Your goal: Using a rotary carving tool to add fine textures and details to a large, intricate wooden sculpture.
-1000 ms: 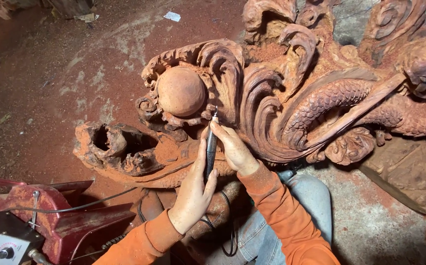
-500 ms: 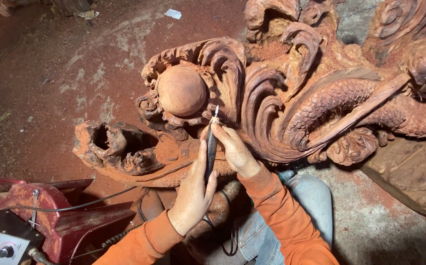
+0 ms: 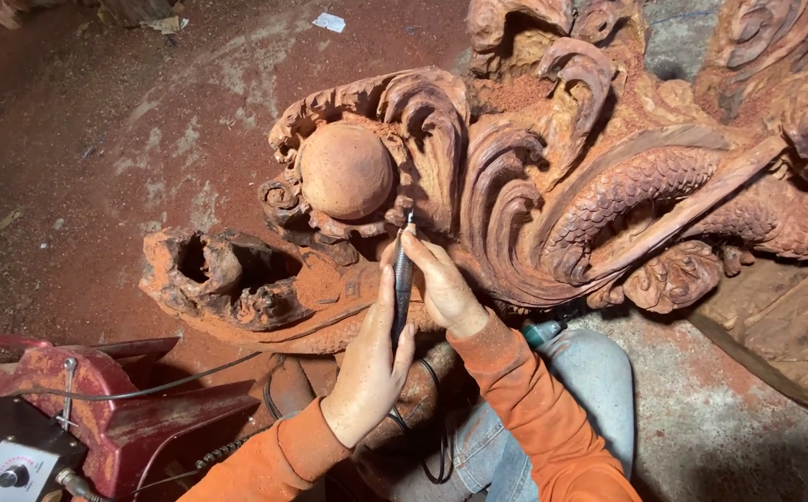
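Your tool (image 3: 402, 284), a slim dark pen-shaped grinder, stands near upright in the middle of the view, tip up against the carving (image 3: 553, 186) just below the ball (image 3: 345, 171). Tip touches the wood at a small curl between the ball and the big wave scrolls; the contact spot itself is too small to read

Your left hand (image 3: 370, 367) is closed round the tool's lower shaft, thumb along its side. Your right hand (image 3: 441, 288) pinches the upper part near the tip, fingers wrapped from the right, heel resting on the carving's lower edge. Both hands grip the same tool, both sleeves orange

A dark cord (image 3: 427, 423) runs down from the tool's rear end, between your forearms, over your jeans (image 3: 576, 390)

The carving is large, reddish, coated in fine red dust: the round ball on the left inside curled leaves, wave scrolls in the middle, a scaled body sweeping right. Lower left of the ball, a hollowed knotty section (image 3: 223, 274) with loose dust piled beside it

Floor (image 3: 79, 167) is dust-covered, a few scraps of paper near the top edge. Bottom left, a red machine (image 3: 97, 409) with a grey control box and knob (image 3: 13, 476), and a thin cable (image 3: 181, 379) running off it towards you
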